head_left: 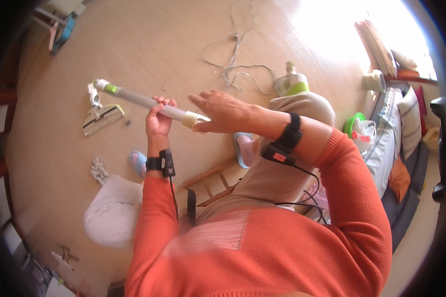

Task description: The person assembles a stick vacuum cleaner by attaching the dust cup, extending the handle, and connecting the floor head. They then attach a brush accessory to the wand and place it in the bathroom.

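Observation:
My left hand [159,116] is closed round a pale grey vacuum cleaner tube [139,100] with a green band near its far end and a ribbed cream collar at the near end. My right hand [225,111] is held beside that collar, fingers stretched out; whether it touches the tube I cannot tell. Below the tube's far end, a flat white floor nozzle [103,118] with a dark strip lies on the floor. Its neck reaches up to the tube's tip, but a join cannot be made out.
A white-and-green appliance [293,83] stands beyond my right knee. Loose grey cord [230,67] trails over the floor. A wooden stool or chair frame [210,183] lies between my legs. At the right are a sofa [389,133] and a green-rimmed bin [354,123]. A blue dustpan-like item [64,32] is far left.

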Action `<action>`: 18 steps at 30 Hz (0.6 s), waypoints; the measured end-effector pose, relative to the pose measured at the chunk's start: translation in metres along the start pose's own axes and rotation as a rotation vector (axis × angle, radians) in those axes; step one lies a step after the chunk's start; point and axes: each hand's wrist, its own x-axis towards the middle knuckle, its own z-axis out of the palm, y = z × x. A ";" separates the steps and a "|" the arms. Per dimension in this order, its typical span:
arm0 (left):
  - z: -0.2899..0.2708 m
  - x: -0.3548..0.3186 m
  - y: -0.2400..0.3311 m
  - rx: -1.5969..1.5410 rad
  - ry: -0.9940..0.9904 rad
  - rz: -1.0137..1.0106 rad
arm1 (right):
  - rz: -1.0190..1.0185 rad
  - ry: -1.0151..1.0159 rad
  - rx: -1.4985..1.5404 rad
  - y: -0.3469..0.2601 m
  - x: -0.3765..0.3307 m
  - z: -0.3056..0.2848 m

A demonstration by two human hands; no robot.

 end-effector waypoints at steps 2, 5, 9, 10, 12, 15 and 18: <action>0.045 -0.012 -0.010 0.069 -0.059 0.047 | -0.008 0.022 0.053 -0.008 0.001 0.007; 0.102 -0.029 -0.023 0.188 -0.140 0.158 | 0.033 -0.002 0.139 -0.016 0.002 0.003; 0.162 -0.041 0.004 0.271 -0.178 0.180 | -0.014 0.007 0.277 -0.018 0.002 -0.023; 0.175 -0.040 0.022 0.337 -0.197 0.251 | -0.015 -0.097 0.498 -0.018 -0.001 -0.031; 0.201 -0.044 0.070 0.438 -0.221 0.360 | -0.058 -0.167 0.670 -0.022 -0.008 -0.042; 0.220 -0.047 0.129 0.930 0.332 0.583 | -0.071 -0.152 0.716 -0.023 -0.018 -0.047; 0.213 -0.068 0.148 1.495 0.490 0.586 | -0.064 -0.073 0.675 -0.022 -0.021 -0.045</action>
